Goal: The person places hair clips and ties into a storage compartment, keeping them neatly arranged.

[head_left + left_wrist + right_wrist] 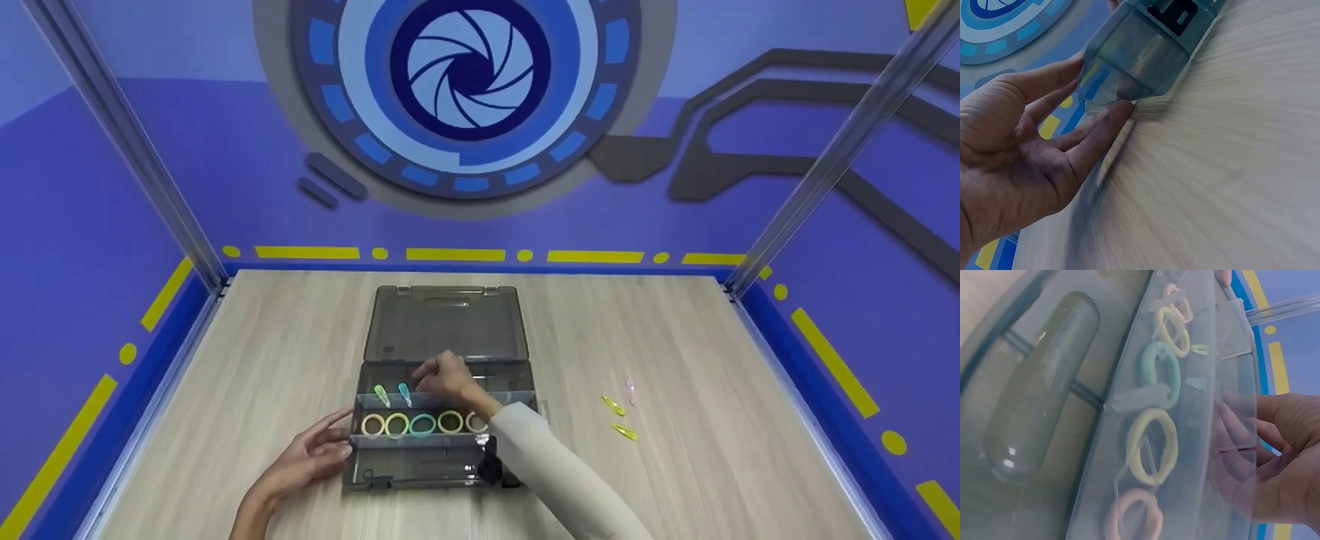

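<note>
A smoky translucent organizer box [442, 474] stands with its lid folded back. In its middle row, several hair ties [423, 424] in pink, yellow and teal stand side by side. A yellow-green snap hair clip [382, 395] and a blue snap hair clip [405, 394] lean in the row behind. My right hand [447, 376] reaches into that rear row, just right of the blue clip, fingers bent downward. Seen through the divider, the right hand [1275, 461] has blurred fingertips, and whatever lies between them is hidden. My left hand [1033, 135] touches the box's left front corner with extended fingers.
Right of the box, two yellow hair clips [613, 406] and a pink hair clip [631, 391] lie on the wooden table [675, 337]. The raised lid [446, 326] rests toward the back. Blue panels and metal posts [817, 172] enclose the table.
</note>
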